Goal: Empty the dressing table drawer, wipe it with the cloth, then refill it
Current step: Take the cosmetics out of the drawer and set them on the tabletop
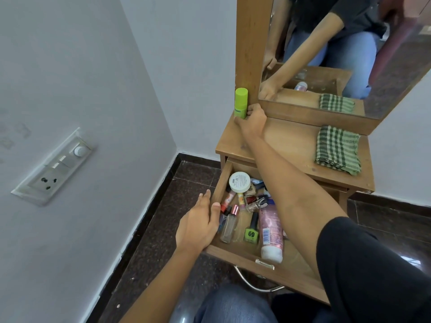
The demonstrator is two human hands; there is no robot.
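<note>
Emptying looks barely begun. Left hand (198, 226) braces the drawer (222, 183) at its left wall, thumb hooked over the rim, fingers fairly straight down the outside; good, that stops it sliding. Drawer is pulled out and crowded: white jar (239, 182), nail polishes, pink tube (270, 229). Green bottle (241, 102) stands upright at the back left corner of the tabletop (291, 141), against the mirror frame (248, 43). Right hand (253, 120) has its fingers curled round the bottle's lower half. Seat it flat and release gently; tall and narrow, it likely tips. Line removed items along the back, clear of the folded checked cloth (337, 150) lying at the right.
</note>
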